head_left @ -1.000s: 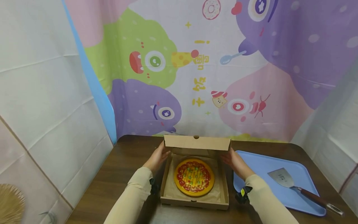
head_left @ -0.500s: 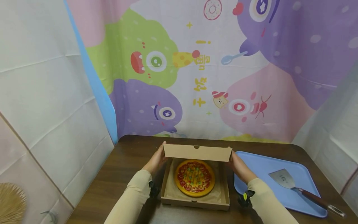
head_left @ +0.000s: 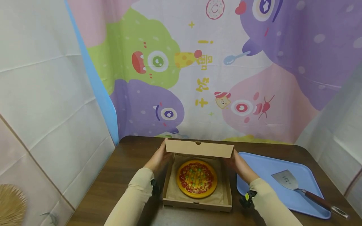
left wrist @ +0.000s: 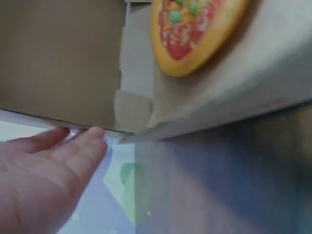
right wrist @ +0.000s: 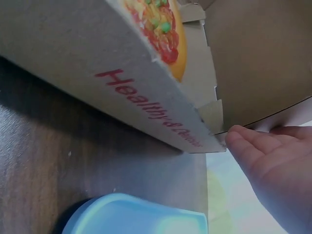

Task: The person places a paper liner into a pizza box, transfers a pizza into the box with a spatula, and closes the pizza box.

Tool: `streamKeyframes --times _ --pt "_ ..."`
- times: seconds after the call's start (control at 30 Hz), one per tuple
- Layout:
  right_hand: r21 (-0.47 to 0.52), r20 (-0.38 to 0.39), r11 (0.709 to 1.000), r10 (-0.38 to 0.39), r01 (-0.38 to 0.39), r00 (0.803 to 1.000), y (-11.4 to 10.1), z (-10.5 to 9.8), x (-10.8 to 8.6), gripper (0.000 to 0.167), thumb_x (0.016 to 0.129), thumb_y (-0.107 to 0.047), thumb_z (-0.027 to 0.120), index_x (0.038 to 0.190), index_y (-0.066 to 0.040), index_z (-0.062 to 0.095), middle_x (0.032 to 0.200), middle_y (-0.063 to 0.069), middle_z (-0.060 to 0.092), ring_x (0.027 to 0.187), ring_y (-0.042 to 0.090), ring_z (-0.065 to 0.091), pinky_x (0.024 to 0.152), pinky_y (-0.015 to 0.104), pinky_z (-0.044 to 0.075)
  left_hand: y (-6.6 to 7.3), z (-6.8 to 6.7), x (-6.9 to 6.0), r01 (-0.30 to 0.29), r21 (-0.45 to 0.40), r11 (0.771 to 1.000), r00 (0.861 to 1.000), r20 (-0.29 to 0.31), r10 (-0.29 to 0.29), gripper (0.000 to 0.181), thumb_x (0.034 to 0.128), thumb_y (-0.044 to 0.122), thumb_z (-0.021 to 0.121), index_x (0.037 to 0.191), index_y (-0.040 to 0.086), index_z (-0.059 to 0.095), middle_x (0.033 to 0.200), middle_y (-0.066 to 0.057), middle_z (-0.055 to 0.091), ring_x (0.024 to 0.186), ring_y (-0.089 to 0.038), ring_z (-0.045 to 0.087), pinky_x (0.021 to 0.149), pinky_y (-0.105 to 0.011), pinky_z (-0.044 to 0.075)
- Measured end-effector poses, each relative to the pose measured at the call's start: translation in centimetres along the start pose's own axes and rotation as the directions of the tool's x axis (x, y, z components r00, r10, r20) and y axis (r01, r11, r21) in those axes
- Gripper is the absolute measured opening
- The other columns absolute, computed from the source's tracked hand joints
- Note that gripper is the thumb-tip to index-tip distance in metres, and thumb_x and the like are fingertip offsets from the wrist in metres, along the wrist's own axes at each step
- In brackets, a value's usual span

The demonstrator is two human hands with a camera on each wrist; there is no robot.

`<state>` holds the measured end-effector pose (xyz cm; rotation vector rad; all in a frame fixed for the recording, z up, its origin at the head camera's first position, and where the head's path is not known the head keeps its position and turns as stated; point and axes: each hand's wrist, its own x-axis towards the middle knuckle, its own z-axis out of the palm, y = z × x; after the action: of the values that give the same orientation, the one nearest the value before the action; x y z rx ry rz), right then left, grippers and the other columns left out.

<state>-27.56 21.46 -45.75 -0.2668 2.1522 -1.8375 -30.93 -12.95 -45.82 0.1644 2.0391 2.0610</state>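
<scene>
A cardboard pizza box (head_left: 195, 205) lies on the table with its lid (head_left: 199, 148) tilted up at the back. Inside it, on brown paper, sits a round pizza (head_left: 197, 179) with a yellow crust, red sauce and green bits. At the lid's left side, my left hand (head_left: 156, 159) touches the edge; the left wrist view has its fingers (left wrist: 83, 148) fairly straight against the outside. My right hand (head_left: 240, 164) touches the opposite side, its fingers (right wrist: 253, 144) likewise extended along the lid in the right wrist view.
Right of the box is a blue tray (head_left: 254, 160). A spatula (head_left: 288, 180) with a brown handle lies across it, the handle passing over the rim. The dark wooden table (head_left: 113, 182) ends at a patterned cloth (head_left: 198, 119) behind.
Both hands and the lid came down, partly covering the pizza's far edge half a second ago. Since then they have risen a little. The box base and tray stay put.
</scene>
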Motion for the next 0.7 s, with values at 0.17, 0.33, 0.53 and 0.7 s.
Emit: streamKeyframes --times 0.17,0.33,0.53,0.7 --pt "0.025 -0.041 0.998 0.053 -0.052 0.998 -0.5 0.2 0.2 0.086 0.098 -0.067 0.010 0.158 -0.006 0.002 0.157 0.033 0.016 0.145 0.047 0.021 0.120 0.055 0.018 0.9 0.2 0.3 0.044 0.057 0.997 0.997 -0.063 -0.040 0.077 0.1025 0.058 0.017 0.153 0.000 0.025 0.152 -0.034 0.028 0.135 -0.052 0.038 0.116 -0.055 0.028" --pt "0.064 -0.063 0.995 0.079 -0.075 0.995 -1.0 0.2 0.6 0.087 0.099 -0.065 0.011 0.157 -0.002 -0.001 0.155 0.038 0.013 0.143 0.050 0.021 0.119 0.056 0.019 1.8 0.1 0.5 0.115 0.072 0.991 0.990 -0.088 -0.109 0.080 0.1021 0.057 0.018 0.152 -0.006 0.019 0.150 -0.042 0.023 0.135 -0.053 0.038 0.115 -0.055 0.031" --pt "0.092 -0.071 0.993 0.082 -0.075 0.994 -1.3 0.1 0.8 0.088 0.099 -0.065 0.013 0.156 0.003 0.002 0.155 0.039 0.013 0.142 0.052 0.022 0.119 0.057 0.019 2.4 0.1 0.4 0.137 0.073 0.988 0.988 -0.087 -0.130 0.084 0.1020 0.058 0.018 0.152 -0.010 0.013 0.150 -0.042 0.022 0.135 -0.053 0.037 0.115 -0.055 0.031" --pt "0.062 -0.096 0.993 0.102 -0.096 0.990 -1.4 0.2 0.6 0.088 0.098 -0.067 0.017 0.156 0.000 0.010 0.155 0.035 0.021 0.142 0.048 0.027 0.119 0.055 0.022 2.4 0.3 -0.2 0.120 0.085 0.989 0.989 -0.094 -0.111 0.078 0.1037 0.054 0.015 0.150 -0.007 0.027 0.151 -0.038 0.026 0.135 -0.052 0.038 0.115 -0.053 0.030"
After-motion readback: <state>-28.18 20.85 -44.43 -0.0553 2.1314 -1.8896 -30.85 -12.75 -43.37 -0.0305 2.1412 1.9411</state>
